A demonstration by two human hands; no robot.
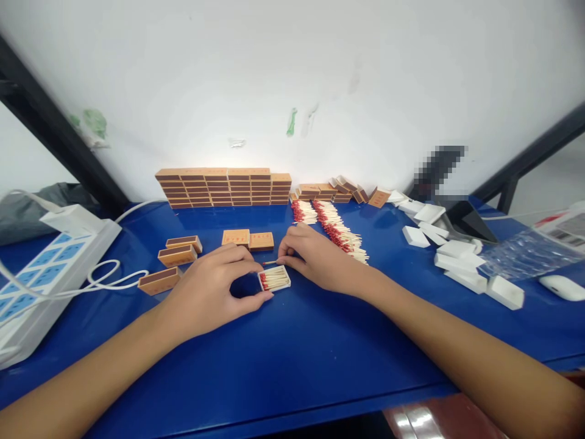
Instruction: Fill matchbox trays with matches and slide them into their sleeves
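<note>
The white tray [281, 287], lined with matches [276, 279], lies between the hands. At its nine o'clock, the left hand [212, 292] grips its left end between thumb and fingertips. At two o'clock, the right hand [311, 256] pinches a single match [270, 263] just past the tray's twelve o'clock edge. Two matchboxes [249, 239] sit at eleven o'clock.
</note>
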